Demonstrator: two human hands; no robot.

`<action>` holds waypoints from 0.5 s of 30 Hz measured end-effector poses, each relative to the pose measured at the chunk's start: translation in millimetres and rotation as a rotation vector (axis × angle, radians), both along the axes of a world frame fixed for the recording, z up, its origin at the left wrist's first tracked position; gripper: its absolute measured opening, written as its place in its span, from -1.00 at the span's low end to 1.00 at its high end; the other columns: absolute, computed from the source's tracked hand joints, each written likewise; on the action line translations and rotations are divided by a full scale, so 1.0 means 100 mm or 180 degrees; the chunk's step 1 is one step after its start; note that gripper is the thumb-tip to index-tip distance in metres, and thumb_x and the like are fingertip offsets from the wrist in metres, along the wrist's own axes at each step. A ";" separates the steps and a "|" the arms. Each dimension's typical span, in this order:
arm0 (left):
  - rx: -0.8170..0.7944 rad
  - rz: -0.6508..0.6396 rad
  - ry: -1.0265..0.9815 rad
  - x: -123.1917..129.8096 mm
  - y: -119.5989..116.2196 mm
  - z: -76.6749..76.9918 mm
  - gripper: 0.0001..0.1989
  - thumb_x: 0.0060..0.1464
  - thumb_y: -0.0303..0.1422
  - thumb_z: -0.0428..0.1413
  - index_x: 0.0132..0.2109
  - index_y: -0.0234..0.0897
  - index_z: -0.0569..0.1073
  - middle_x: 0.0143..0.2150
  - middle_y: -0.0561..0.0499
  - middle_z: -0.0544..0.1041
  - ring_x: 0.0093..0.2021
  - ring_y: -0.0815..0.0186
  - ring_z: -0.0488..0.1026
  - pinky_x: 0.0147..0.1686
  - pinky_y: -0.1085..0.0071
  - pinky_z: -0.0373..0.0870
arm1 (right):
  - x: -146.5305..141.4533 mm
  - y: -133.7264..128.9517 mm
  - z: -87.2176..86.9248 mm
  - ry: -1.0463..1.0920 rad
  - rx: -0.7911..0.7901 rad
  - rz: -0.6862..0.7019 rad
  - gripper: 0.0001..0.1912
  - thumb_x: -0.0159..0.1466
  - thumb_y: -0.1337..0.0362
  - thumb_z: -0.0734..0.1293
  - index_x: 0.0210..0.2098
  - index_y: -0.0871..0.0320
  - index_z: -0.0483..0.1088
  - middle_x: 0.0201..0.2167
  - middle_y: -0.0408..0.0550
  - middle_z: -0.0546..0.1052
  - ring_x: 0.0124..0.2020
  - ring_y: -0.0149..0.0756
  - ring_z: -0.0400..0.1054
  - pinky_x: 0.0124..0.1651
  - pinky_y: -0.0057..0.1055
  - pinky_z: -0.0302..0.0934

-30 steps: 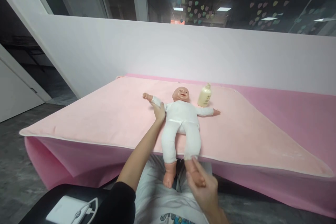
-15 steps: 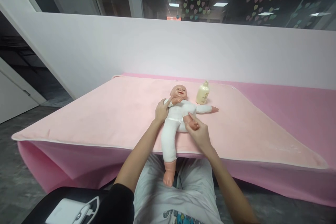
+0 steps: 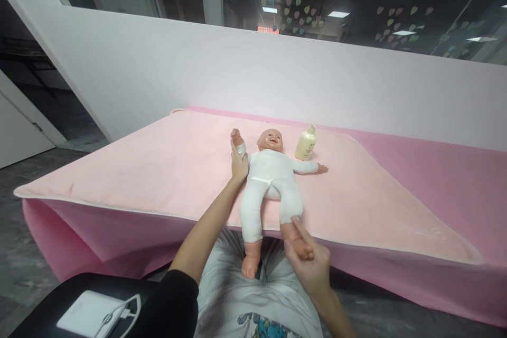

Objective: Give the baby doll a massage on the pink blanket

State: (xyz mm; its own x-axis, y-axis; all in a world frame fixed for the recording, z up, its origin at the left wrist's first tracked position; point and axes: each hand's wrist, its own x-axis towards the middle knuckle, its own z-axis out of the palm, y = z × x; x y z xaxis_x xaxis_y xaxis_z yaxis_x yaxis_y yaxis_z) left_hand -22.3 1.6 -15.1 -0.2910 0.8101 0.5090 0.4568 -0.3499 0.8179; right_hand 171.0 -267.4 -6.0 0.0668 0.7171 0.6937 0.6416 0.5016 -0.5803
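Observation:
A baby doll point(image 3: 271, 166) in a white suit lies on its back on the pink mat point(image 3: 178, 169), its legs reaching past the near edge. My left hand point(image 3: 239, 165) is closed around the doll's arm on the left, which points up and outward. Lower down, my right hand point(image 3: 311, 264) grips the doll's leg on the right at the bare foot and shin; that leg is stretched out straight. The doll's other arm lies flat toward the right, and its other leg hangs free over my lap.
A pale yellow pump bottle point(image 3: 306, 143) stands on the mat beside the doll's head. Behind the table rises a white wall point(image 3: 253, 74) with dark windows above. At the lower left is a white power bank point(image 3: 92, 312) with a cable.
The doll's left-side arm has swung from its chest outward and up with my left hand. My right hand has drawn the bent leg down and straight toward me.

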 end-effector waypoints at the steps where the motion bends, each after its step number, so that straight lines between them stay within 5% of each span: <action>1: -0.0104 -0.0041 0.0223 0.00 -0.02 0.01 -0.22 0.14 -0.42 -0.06 0.42 -0.23 -0.25 0.23 -0.26 0.26 0.12 0.05 0.37 0.03 0.16 0.34 | 0.03 0.11 0.12 0.0089 -0.0020 0.0009 -0.56 0.19 0.28 0.31 0.03 0.36 0.45 -0.72 -0.29 0.26 -0.72 -0.56 0.00 -0.60 -0.62 0.12; 6: -0.0282 -0.0087 0.1149 0.03 -0.11 0.05 -0.31 0.12 -0.51 -0.09 0.39 -0.05 0.02 0.09 -0.16 0.31 -0.01 0.12 0.43 -0.11 0.24 0.42 | 0.08 0.89 0.52 0.0669 -0.0472 0.0135 -0.48 0.10 0.15 0.33 0.01 0.29 0.49 -0.66 -0.25 0.27 -0.61 -0.50 0.09 -0.45 -0.54 0.21; 11: -0.0078 -0.0340 0.1686 0.02 -0.13 0.04 -0.36 0.12 -0.54 -0.10 0.33 -0.03 0.18 0.13 -0.12 0.29 0.07 0.15 0.36 -0.04 0.30 0.39 | 0.03 1.52 0.48 0.1250 -0.0936 0.0207 -0.37 0.02 0.14 0.30 0.02 0.39 0.46 -0.57 -0.19 0.32 -0.54 -0.45 0.16 -0.33 -0.43 0.24; 15: -0.0017 -0.0332 0.1662 0.01 -0.11 0.02 -0.34 0.11 -0.57 -0.11 0.33 -0.04 0.17 0.12 -0.13 0.29 0.08 0.16 0.35 -0.01 0.27 0.38 | 0.02 1.52 0.39 0.1226 -0.0890 0.0290 -0.36 0.03 0.15 0.30 0.06 0.37 0.44 -0.57 -0.21 0.32 -0.53 -0.46 0.15 -0.31 -0.44 0.23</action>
